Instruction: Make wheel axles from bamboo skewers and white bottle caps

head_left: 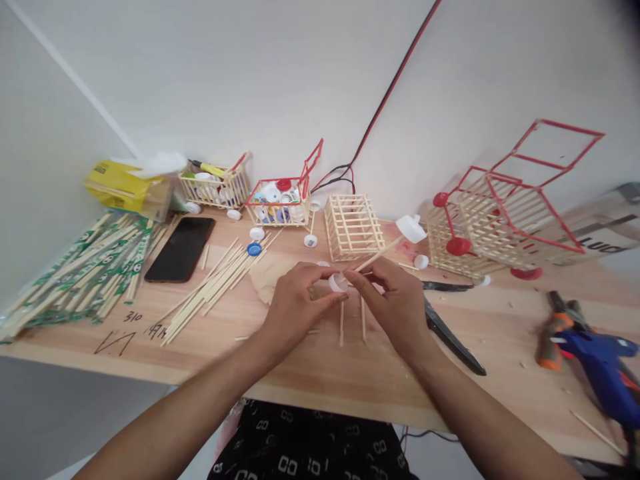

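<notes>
My left hand [295, 303] pinches a small white bottle cap [338, 282] above the wooden table [320, 373]. My right hand [395, 300] grips a thin wooden stick [380, 253] whose near end meets that cap; a second white cap [412, 229] sits on the stick's far end. Both hands are closed, close together at the table's middle. Two short sticks [353, 321] lie on the table just under them. A bare stick-built basket [353, 227] stands behind the hands.
Loose sticks [210, 290] and wrapped chopsticks [80, 273] lie left, beside a black phone [181, 248]. Small stick carts with caps [277, 200] stand at the wall; a larger red-framed cart [500, 213] is right. Scissors [450, 333], pliers [553, 333] and a blue glue gun [600, 367] lie right.
</notes>
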